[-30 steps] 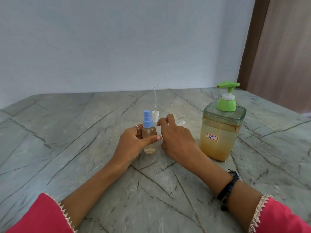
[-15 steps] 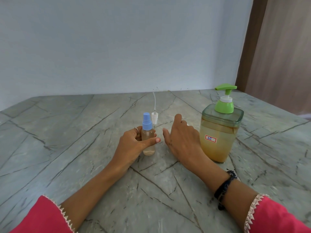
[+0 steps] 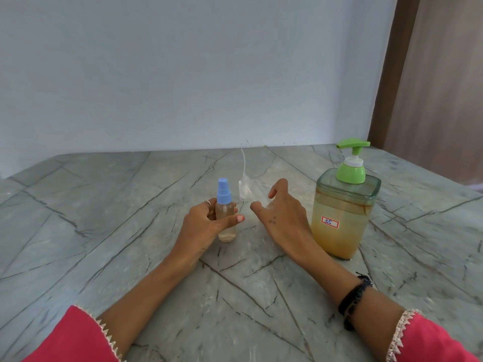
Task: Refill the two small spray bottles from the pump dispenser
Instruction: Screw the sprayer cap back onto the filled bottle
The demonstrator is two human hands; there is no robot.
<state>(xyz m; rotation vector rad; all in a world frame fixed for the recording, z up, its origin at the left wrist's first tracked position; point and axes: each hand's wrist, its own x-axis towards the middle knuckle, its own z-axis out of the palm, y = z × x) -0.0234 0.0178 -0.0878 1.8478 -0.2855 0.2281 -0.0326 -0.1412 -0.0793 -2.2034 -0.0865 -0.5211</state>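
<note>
We wear bright pink sleeves [image 3: 68, 338] on both arms, each cuff [image 3: 107, 333] edged with a pale zigzag trim — small pointed scallops in off-white. Both sleeves end well short of the wrists, leaving our forearms bare. Just ahead of the right cuff, a black braided band [image 3: 353, 300] wraps the right wrist, a loose knotted end sticking up from it. On our left hand [image 3: 201, 228] sits a thin silver ring [image 3: 207, 203] — one finger only.
</note>
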